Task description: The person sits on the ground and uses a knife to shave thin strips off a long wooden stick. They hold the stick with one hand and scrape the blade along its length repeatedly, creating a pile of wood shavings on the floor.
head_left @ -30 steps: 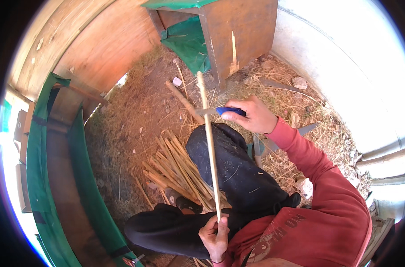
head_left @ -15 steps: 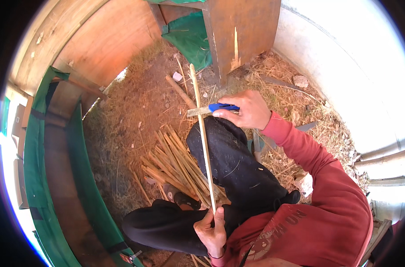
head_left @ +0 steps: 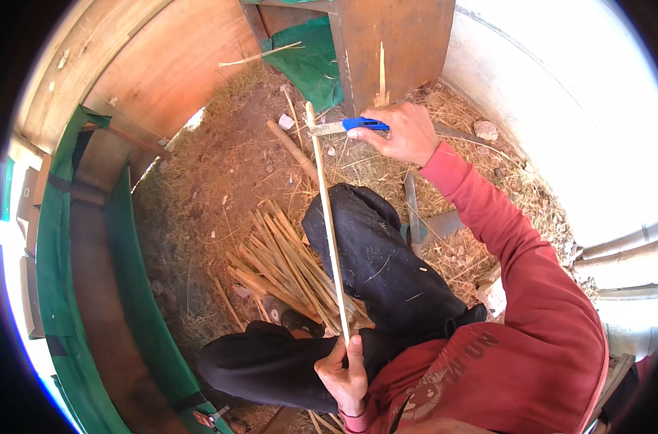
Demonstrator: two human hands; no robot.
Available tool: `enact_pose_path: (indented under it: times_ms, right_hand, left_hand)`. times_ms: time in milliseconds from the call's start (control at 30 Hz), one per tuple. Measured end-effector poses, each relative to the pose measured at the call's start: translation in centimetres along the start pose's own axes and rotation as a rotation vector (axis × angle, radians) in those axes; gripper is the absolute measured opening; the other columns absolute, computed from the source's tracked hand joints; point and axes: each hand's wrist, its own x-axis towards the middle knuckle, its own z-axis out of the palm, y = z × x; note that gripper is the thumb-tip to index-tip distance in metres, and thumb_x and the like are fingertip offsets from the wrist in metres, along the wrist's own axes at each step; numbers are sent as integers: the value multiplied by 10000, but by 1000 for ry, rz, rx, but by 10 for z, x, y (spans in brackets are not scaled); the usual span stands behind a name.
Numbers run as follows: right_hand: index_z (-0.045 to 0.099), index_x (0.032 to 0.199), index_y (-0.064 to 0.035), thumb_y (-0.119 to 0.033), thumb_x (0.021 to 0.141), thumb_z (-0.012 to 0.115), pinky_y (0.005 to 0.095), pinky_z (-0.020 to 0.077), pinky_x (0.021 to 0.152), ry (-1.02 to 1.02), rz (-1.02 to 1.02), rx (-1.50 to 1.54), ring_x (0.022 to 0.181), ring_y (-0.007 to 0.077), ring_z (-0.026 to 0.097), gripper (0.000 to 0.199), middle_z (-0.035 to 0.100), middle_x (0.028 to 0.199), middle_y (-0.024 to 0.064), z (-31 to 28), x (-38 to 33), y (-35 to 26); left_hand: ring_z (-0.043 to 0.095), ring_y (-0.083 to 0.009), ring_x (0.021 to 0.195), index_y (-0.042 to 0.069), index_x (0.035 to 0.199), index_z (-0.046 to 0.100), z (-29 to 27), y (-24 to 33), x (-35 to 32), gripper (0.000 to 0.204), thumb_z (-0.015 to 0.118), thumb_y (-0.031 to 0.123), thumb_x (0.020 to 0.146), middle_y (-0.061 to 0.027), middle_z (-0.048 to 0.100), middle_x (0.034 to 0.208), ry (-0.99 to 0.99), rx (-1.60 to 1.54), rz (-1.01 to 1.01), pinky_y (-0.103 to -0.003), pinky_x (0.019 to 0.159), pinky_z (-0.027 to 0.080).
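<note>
Head view: left hand (head_left: 346, 376) fingers grip a long bamboo strip (head_left: 327, 217) near; right hand (head_left: 405, 132) fingers clasp a blue-handled knife (head_left: 347, 126) against its far end, beside a split-stick pile (head_left: 285, 264).

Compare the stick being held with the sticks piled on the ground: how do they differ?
The held stick is a single long strip; the pile of sticks is a bundle of many shorter-looking ones. The held stick is raised off the ground, gripped at its near end by the left hand, with the blue-handled knife in the right hand at its far end; the pile lies loose, untouched. Both look like pale, straw-coloured split wood.
</note>
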Motion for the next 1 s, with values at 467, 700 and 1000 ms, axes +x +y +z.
enact_pose_path:
  times_ms: [467, 700, 1000]
  right_hand:
    - [757, 897, -106, -438, 863, 735, 405, 442, 511, -408, -170, 510, 549, 311, 610, 334, 647, 648, 104, -27, -37, -49]
    - [768, 843, -161, -507, 849, 720, 404, 424, 460, -201, -187, 390, 502, 294, 600, 350, 650, 615, 85, -15, -43, -53]
    - [754, 828, -166, -571, 876, 658, 395, 436, 462, -99, -158, 293, 495, 290, 606, 419, 614, 566, 71, -7, -35, -45]
  left_hand:
    - [400, -33, 527, -32, 1152, 708, 4, -9, 0, 341, 708, 232, 937, -30, 541, 552, 27, -2, 8, -254, 462, 316]
    - [352, -24, 491, -43, 1100, 719, 5, -8, 1, 329, 676, 250, 958, 33, 432, 511, 23, 27, 62, -249, 447, 246]
    - [455, -48, 483, -20, 1065, 742, 7, 3, 2, 290, 676, 241, 957, 1, 497, 509, 40, 35, 13, -239, 452, 315]
